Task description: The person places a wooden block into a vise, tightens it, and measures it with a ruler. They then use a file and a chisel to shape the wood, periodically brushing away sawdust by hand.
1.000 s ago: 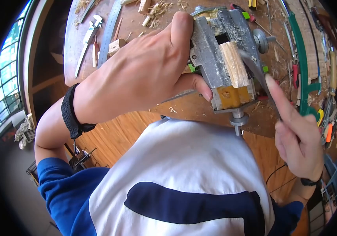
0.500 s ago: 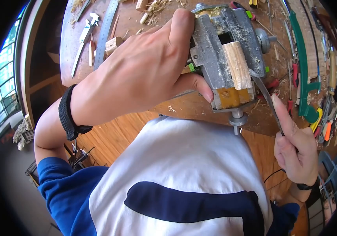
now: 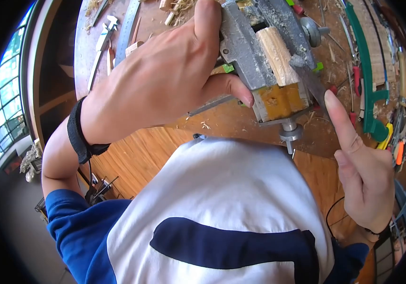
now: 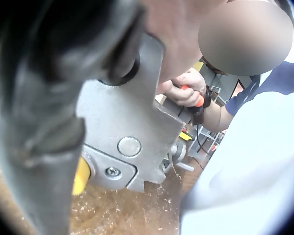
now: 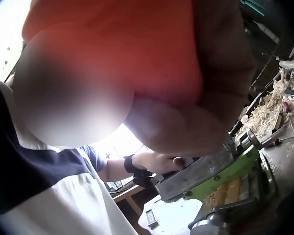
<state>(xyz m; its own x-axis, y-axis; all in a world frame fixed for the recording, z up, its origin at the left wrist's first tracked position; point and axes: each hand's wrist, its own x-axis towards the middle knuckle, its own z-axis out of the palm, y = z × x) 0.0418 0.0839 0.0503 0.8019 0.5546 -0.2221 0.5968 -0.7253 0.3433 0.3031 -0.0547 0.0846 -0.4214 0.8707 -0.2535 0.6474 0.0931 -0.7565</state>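
A pale, roughly shaped wood piece [image 3: 275, 54] is clamped between the dusty grey jaws of a bench vise [image 3: 246, 59], its near end above a yellow block [image 3: 281, 102]. My left hand [image 3: 165, 78] grips the vise's left side, thumb along the near edge; its other fingertips are hidden. In the right hand [image 3: 364, 175] is a file [image 3: 313, 84], index finger stretched along the blade. The dusty tip of the file lies at the wood's right side, near its lower end. The orange handle [image 4: 200, 101] shows between the right fingers in the left wrist view.
Calipers [image 3: 106, 35], a steel ruler [image 3: 128, 31] and wood offcuts lie on the workbench left of the vise. To the right are a green tool frame [image 3: 365, 71], a yellow-handled tool [image 3: 386, 138] and several other hand tools. Shavings [image 5: 264, 115] pile beyond the vise.
The file slid back along the wood's right side toward the body, then a little forward, its flat now turned up more. The left hand keeps its grip; vise and hand sit higher in the picture.
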